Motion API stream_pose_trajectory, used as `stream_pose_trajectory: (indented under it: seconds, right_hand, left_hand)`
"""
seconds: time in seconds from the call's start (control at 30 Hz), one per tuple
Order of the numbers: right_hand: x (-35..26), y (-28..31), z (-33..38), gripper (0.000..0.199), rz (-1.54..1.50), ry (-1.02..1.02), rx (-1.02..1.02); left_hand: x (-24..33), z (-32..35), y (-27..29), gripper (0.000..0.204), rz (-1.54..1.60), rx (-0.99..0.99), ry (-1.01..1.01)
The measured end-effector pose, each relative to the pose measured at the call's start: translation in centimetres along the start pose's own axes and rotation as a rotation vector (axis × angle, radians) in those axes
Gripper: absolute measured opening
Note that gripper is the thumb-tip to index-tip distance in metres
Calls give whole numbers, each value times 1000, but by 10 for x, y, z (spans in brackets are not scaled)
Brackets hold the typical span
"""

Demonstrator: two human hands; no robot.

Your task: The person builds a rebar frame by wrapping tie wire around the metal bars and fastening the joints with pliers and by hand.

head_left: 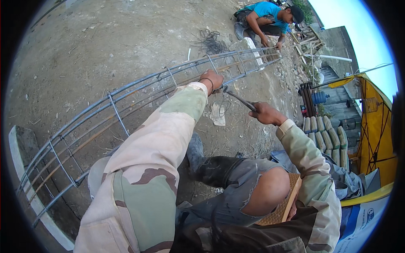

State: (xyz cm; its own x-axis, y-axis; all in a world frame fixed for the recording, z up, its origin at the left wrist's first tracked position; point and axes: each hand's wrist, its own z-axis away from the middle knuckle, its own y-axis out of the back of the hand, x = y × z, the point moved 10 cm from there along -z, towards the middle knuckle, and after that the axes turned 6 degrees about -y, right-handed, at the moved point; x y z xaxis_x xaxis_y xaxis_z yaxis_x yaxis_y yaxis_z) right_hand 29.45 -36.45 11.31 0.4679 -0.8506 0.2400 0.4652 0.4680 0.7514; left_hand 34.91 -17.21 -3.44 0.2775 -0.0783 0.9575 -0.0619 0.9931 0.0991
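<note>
A long rebar cage (116, 107) of grey and rusty bars with square stirrups runs from the lower left to the upper right. My left hand (212, 80) is closed on the cage beside a stirrup, past its middle; its fingertips are mostly hidden. In my right hand (268, 114) are metal pincers (239, 99), gripped by the handles. Their head reaches to the cage's near lower bar, close by my left hand. Whether the jaws hold a tie wire there is too small to tell.
A co-worker in a blue shirt (268, 14) squats at the cage's far end, hands on it. Concrete blocks (19, 145) prop both ends. Coiled wire (213, 42) lies on the dirt. Stacked sacks (327, 135) and a yellow canopy (375, 126) stand to the right.
</note>
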Motion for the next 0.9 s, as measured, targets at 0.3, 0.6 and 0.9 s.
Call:
stream_pose_trajectory:
  seconds: [0.3, 0.6, 0.9]
  right_hand:
    - [2, 26, -9, 32, 154, -74, 113]
    - [-9, 43, 5, 42, 270, -121, 32]
    - [-95, 130, -26, 17, 841, 90, -104]
  left_hand:
    - [-1, -6, 1, 45, 5, 51, -36]
    - [1, -8, 3, 50, -79, 123, -88]
    - [-36, -35, -38, 32, 526, -144, 139]
